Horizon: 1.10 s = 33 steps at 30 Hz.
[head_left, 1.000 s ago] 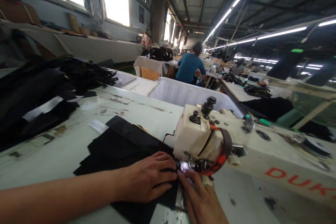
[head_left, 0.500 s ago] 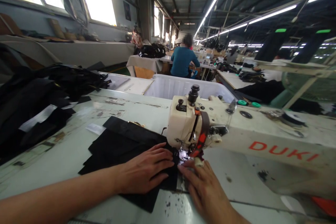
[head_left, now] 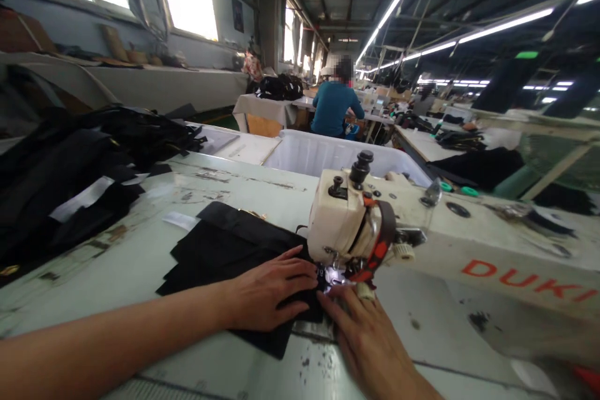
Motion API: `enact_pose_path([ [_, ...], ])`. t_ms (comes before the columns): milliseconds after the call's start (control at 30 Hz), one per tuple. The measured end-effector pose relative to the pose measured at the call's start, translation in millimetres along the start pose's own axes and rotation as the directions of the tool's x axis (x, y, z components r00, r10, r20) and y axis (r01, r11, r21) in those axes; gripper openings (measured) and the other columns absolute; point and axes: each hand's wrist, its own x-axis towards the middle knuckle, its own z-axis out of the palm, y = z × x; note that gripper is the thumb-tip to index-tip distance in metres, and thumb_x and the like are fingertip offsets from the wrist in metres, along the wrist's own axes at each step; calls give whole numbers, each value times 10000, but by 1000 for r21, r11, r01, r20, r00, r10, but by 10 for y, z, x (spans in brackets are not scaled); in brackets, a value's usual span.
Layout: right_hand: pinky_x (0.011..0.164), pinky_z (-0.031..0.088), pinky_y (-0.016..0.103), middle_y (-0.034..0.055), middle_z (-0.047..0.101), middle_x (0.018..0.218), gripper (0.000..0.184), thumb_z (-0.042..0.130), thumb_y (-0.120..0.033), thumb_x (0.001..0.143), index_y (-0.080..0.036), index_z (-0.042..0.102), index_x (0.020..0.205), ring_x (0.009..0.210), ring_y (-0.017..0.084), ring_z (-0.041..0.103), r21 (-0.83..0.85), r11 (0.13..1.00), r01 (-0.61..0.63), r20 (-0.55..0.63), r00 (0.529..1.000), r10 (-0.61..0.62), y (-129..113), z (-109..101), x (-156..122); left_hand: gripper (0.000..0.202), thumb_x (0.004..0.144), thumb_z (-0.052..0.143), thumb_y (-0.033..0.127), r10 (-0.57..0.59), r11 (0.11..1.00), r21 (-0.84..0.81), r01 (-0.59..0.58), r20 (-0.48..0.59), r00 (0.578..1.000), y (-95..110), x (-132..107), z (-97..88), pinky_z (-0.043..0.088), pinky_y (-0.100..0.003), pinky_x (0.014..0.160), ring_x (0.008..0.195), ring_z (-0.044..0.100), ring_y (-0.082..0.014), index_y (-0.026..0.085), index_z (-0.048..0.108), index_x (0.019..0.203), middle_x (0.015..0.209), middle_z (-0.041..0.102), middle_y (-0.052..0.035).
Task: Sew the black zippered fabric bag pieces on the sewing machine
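Observation:
A cream sewing machine [head_left: 356,225] marked DUKI stands on the pale worktable [head_left: 140,250]. A piece of black fabric [head_left: 220,250] lies flat under its lit needle area. My left hand [head_left: 267,294] rests on the fabric with fingers spread flat, fingertips close to the needle. My right hand [head_left: 370,340] lies flat just right of the fabric's edge, fingers stretched toward the presser foot. Neither hand grips anything.
A heap of black fabric pieces [head_left: 70,175] covers the table's left side. A white plastic bin [head_left: 328,156] stands behind the machine. A person in a teal top [head_left: 335,106] sits at a station further back. More tables with dark cloth lie to the right.
The black fabric has slid a little further away under the needle, my hands moving with it. The camera view shifted slightly.

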Motion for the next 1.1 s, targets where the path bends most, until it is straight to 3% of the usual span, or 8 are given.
enact_pose_path([
  [167, 867, 439, 394, 101, 607, 1056, 414, 441, -23, 823, -181, 607, 1167, 979, 240, 514, 178, 973, -144, -34, 988, 153, 10, -100, -1, 486, 820, 684, 446, -77, 996, 44, 73, 95, 992, 86, -79, 34, 236, -534, 1165, 1332, 438, -279, 154, 530, 1176, 1364, 541, -157],
  [300, 811, 401, 368, 61, 616, 919, 214, 508, -98, 852, -194, 662, 965, 875, 221, 500, 117, 989, -95, -25, 995, 99, 22, -123, -17, 63, 918, 568, 225, -14, 998, 58, 14, -4, 1000, 89, -119, 130, 227, -503, 1182, 1265, 524, -216, 177, 560, 958, 1267, 619, -108],
  [433, 805, 364, 351, 54, 620, 921, 142, 540, -159, 870, -193, 660, 936, 872, 213, 495, 62, 995, -81, -3, 997, 81, 16, -123, -27, 81, 938, 514, 178, -66, 998, -23, 65, -49, 997, 52, -114, 157, 265, -480, 1175, 1147, 624, -198, 192, 581, 982, 1137, 689, -50],
  [567, 788, 333, 347, 50, 615, 892, 160, 538, -170, 868, -188, 652, 980, 864, 214, 485, 14, 997, -73, -14, 997, 73, -5, -125, -38, 121, 964, 483, 275, -250, 968, -57, 246, -78, 965, 74, -100, 107, 398, -455, 1104, 1140, 628, -213, 210, 573, 1014, 1103, 705, -44],
  [633, 784, 320, 349, 52, 613, 888, 195, 534, -177, 870, -181, 643, 1031, 859, 215, 481, -9, 999, -42, -20, 999, 42, -23, -131, -42, 132, 966, 472, 286, -239, 971, -12, 239, -65, 969, 107, -90, 98, 383, -462, 1112, 1154, 616, -214, 203, 558, 1023, 1112, 697, -60],
  [767, 791, 307, 348, 50, 607, 870, 167, 516, -188, 878, -176, 640, 989, 852, 212, 483, -33, 999, -5, -6, 1000, 5, -49, -140, -45, 167, 897, 597, 288, -75, 993, 98, 73, 24, 997, 159, -61, 141, 239, -505, 1178, 1212, 566, -231, 177, 561, 1016, 1143, 661, -89],
  [867, 796, 309, 347, 48, 612, 864, 132, 513, -187, 873, -181, 638, 913, 853, 213, 490, -34, 998, -54, -7, 999, 54, -50, -137, -37, 107, 881, 598, 198, -24, 996, 90, 28, -40, 999, 147, -51, 179, 237, -493, 1183, 1163, 601, -204, 174, 585, 985, 1072, 682, -66],
  [1100, 778, 325, 342, 40, 633, 840, 205, 463, -180, 898, -180, 649, 986, 808, 205, 519, 1, 995, -102, -30, 994, 102, -50, -147, -25, 88, 928, 540, 235, -195, 980, -58, 192, -49, 980, 115, -52, 114, 256, -455, 1181, 1087, 653, -192, 197, 610, 891, 1041, 717, -34],
])
